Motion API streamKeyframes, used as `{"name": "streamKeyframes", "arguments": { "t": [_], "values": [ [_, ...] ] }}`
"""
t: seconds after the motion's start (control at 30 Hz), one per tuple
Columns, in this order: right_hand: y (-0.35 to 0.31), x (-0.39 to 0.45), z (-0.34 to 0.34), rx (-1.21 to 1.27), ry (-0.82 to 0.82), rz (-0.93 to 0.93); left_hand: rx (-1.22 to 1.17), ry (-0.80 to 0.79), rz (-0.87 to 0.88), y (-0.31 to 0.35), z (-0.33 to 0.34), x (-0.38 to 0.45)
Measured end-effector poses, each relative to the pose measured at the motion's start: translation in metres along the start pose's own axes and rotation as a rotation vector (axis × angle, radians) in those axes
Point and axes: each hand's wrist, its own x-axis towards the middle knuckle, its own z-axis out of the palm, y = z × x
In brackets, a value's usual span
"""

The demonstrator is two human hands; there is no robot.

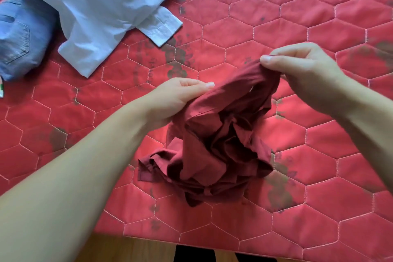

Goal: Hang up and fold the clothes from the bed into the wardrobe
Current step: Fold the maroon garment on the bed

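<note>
Head view, looking down: the right hand (302, 74) pinches a bunched fold of the dark red garment (221, 140) between thumb and curled fingers, lifting that part off the bed. The left hand (176, 100) grips the same garment lower down, thumb lying along the top of the cloth and the other fingers tucked out of sight under or behind it. Between the two hands the fabric runs as a raised, twisted band; below them the rest hangs and piles in a crumpled heap resting on the red quilted bedspread (319, 155), near the bed's front edge.

Both bare forearms reach in from the bottom corners, the left one covering much of the lower left of the bedspread. The spread is stitched in hexagons and carries dark, faded printed patches.

Well apart from the hands, at the upper left, a white shirt (102, 6) lies spread and rumpled, one cuffed sleeve pointing toward the middle of the bed. Just beside it, partly under its edge, a pair of blue jeans (19, 36) sits bunched at the left border, a back pocket showing. Nothing lies between these and the red garment.

Below the bed's edge, a strip of wooden floor (131, 249) shows.
</note>
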Motion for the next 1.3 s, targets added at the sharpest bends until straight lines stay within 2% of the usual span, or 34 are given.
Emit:
{"name": "streamKeyframes", "arguments": {
  "t": [0.13, 0.2, 0.3, 0.4, 0.53, 0.7, 0.77, 0.93, 1.03, 1.13, 1.23, 1.3],
  "values": [
    [-0.003, 0.0, -0.003, -0.035, 0.017, 0.012, -0.007, 0.164, 0.204, 0.005, 0.007, 0.002],
    [0.001, 0.001, -0.002, -0.098, 0.072, 0.056, 0.124, 0.19, 0.337, 0.009, 0.012, -0.004],
    [0.012, 0.0, -0.001, -0.195, 0.121, 0.156, 0.474, 0.231, 0.469, 0.015, 0.015, -0.011],
    [0.022, -0.002, 0.001, -0.317, 0.135, 0.193, 0.698, 0.279, 0.477, 0.014, 0.014, -0.012],
    [0.026, -0.006, 0.003, -0.475, 0.046, 0.179, 0.904, 0.276, 0.417, 0.005, 0.005, -0.01],
    [0.022, -0.013, 0.006, -0.482, -0.098, 0.058, 0.927, 0.206, 0.407, 0.0, -0.004, -0.012],
    [0.025, -0.015, 0.007, -0.568, -0.143, 0.007, 0.966, 0.207, 0.417, -0.005, -0.006, -0.011],
    [0.037, -0.014, 0.01, -0.877, -0.077, -0.204, 1.112, 0.298, 0.6, -0.018, -0.007, -0.009],
    [0.031, -0.012, 0.009, -1.034, -0.01, -0.354, 1.105, 0.442, 0.724, -0.011, -0.007, -0.015],
    [0.005, -0.01, 0.006, -1.16, 0.034, -0.424, 1.04, 0.589, 0.833, 0.017, -0.008, -0.033],
    [-0.038, -0.008, -0.005, -1.246, 0.034, -0.377, 0.892, 0.631, 0.838, 0.068, -0.01, -0.06],
    [-0.079, -0.007, -0.013, -1.221, 0.098, -0.379, 0.829, 0.665, 0.842, 0.111, -0.009, -0.081]
  ]
}}
